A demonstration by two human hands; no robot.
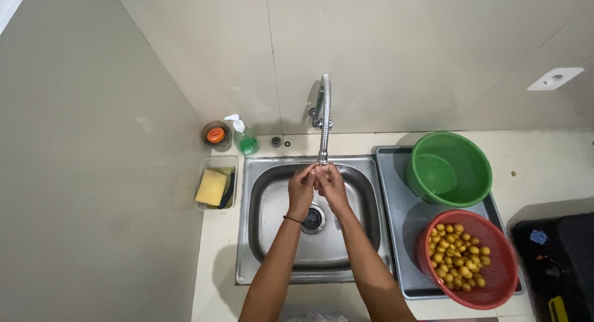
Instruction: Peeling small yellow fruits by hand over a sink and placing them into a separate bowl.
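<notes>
Hands joined under the tap, mid-frame above the sink.

The left hand (301, 187) and right hand (331, 184) are pressed together, fingers interlaced, holding nothing, directly below the spout of the tap (324, 117), which hangs vertically. Both are equally near it. The sink (272, 235) lies beneath; a red basket (495, 278) of yellow fruit sits at lower right.

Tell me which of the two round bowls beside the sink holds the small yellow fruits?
The red basket, nearest the camera, holds them; the green bowl behind it holds none.
</notes>
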